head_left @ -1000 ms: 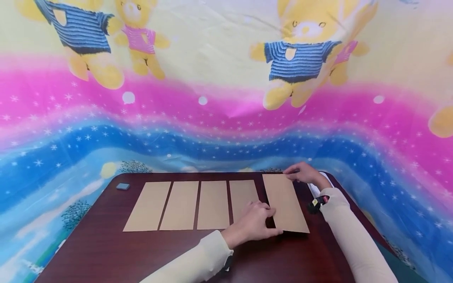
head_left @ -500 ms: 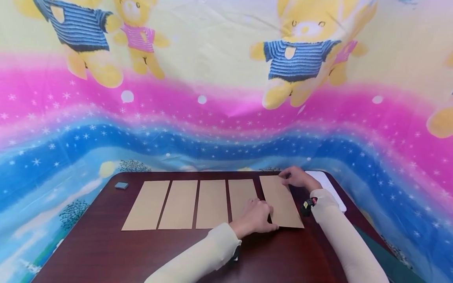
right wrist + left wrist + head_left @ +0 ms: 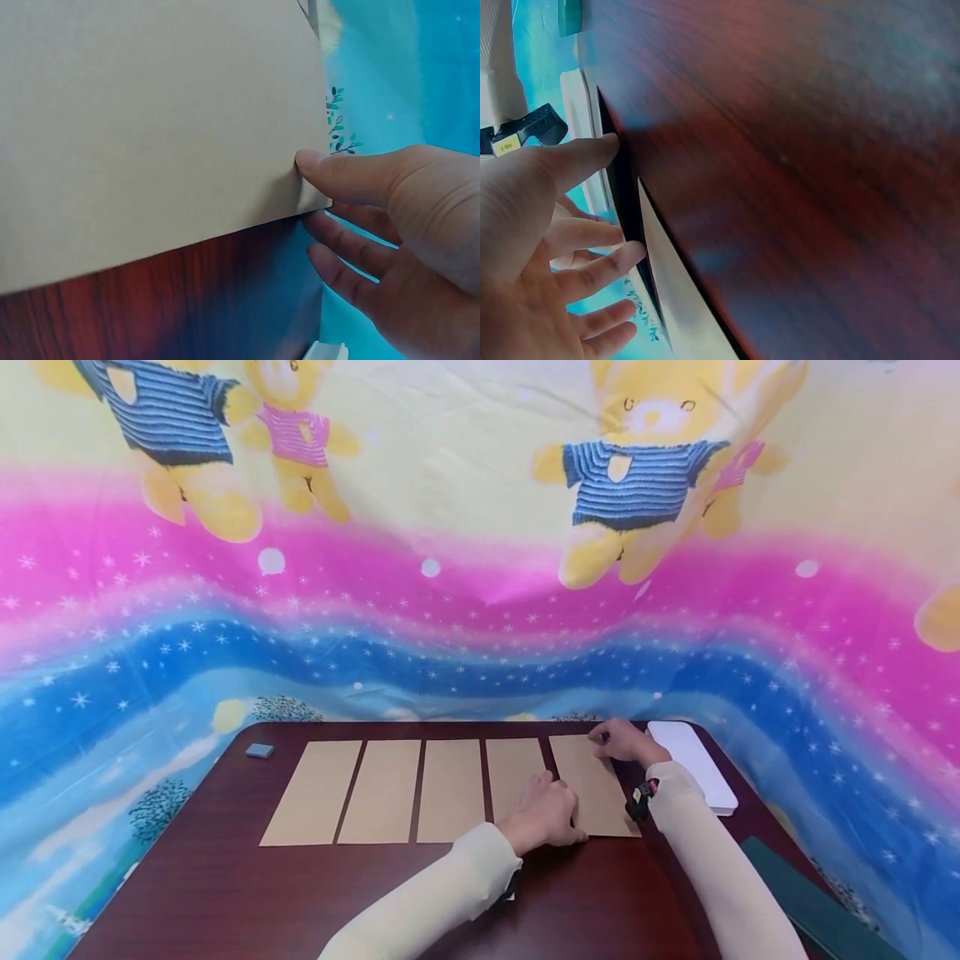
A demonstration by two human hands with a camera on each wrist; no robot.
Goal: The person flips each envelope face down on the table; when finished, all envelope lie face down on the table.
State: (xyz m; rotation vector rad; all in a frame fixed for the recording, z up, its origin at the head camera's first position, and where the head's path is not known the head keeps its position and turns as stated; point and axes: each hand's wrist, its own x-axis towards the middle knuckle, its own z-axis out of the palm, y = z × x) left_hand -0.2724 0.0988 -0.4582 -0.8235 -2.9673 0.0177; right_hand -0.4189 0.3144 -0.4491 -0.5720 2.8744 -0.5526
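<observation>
A brown kraft-paper sheet (image 3: 600, 789) lies at the right end of a row, slightly slanted. My right hand (image 3: 624, 743) pinches its far right corner; in the right wrist view the thumb is on top and the fingers are below the edge (image 3: 165, 248). My left hand (image 3: 543, 810) holds the near left corner, thumb (image 3: 600, 152) at the front edge and fingers at the left edge. Left of it lie several like sheets, among them the neighbouring sheet (image 3: 513, 768), partly hidden by the left hand.
All this is on a dark reddish-brown table (image 3: 337, 893). A white flat stack (image 3: 690, 767) sits at the far right, and a small blue-grey block (image 3: 259, 750) at the far left. Something dark green (image 3: 810, 893) is at the right edge. A bear-print curtain (image 3: 480, 610) hangs behind.
The rightmost sheet has shifted left and its near edge has come down towards the table. Both hands moved with it. The white stack has come into fuller view.
</observation>
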